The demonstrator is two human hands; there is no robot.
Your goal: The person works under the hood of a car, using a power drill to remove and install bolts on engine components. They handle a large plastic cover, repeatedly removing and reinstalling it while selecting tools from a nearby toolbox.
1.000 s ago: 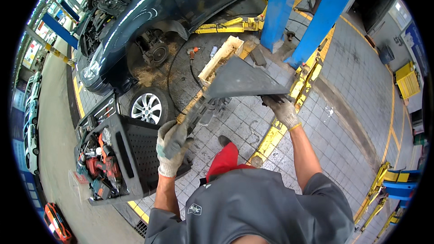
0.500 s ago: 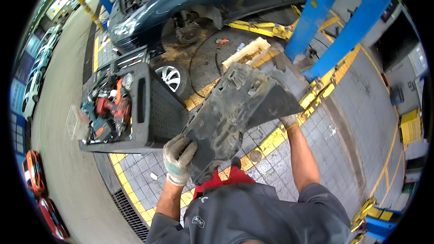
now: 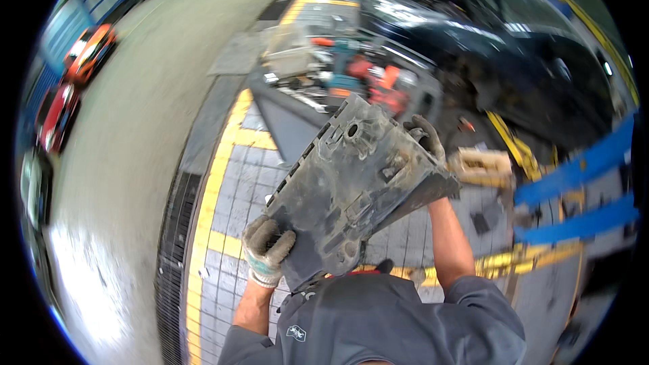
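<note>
In the head view, we hold a grey-black plastic panel (image 3: 348, 186) in front of our chest, tilted, with its ribbed, dirt-smeared face turned up toward us. Our left hand (image 3: 265, 250), in a pale knitted glove soiled on the fingers (image 3: 279, 250), grips the lower left corner; those fingers are clamped on it, folded over the edge. Our right hand (image 3: 427, 136), gloved too, is at the upper right edge, its fingers (image 3: 419, 126) curled round the panel and clamped there, while the bare right forearm (image 3: 451, 240) passes behind the lower flap. Our grey shirt (image 3: 399, 314) fills the bottom, close below the panel.

Just beyond the panel we see a dark cart (image 3: 287, 125), its top crowded with red, orange and teal tools (image 3: 378, 81), too blurred to tell one by one. Behind it, at the upper right, stands a dark car (image 3: 497, 44), also smeared. To the right of the panel, on the tiled floor (image 3: 247, 179), lies a pale open box (image 3: 481, 162), near a yellow lift arm (image 3: 512, 143) and blue posts (image 3: 574, 174). Well apart on the left, past a drain grate (image 3: 170, 277), we see an orange car (image 3: 88, 53) and a red car (image 3: 57, 116) parked.
</note>
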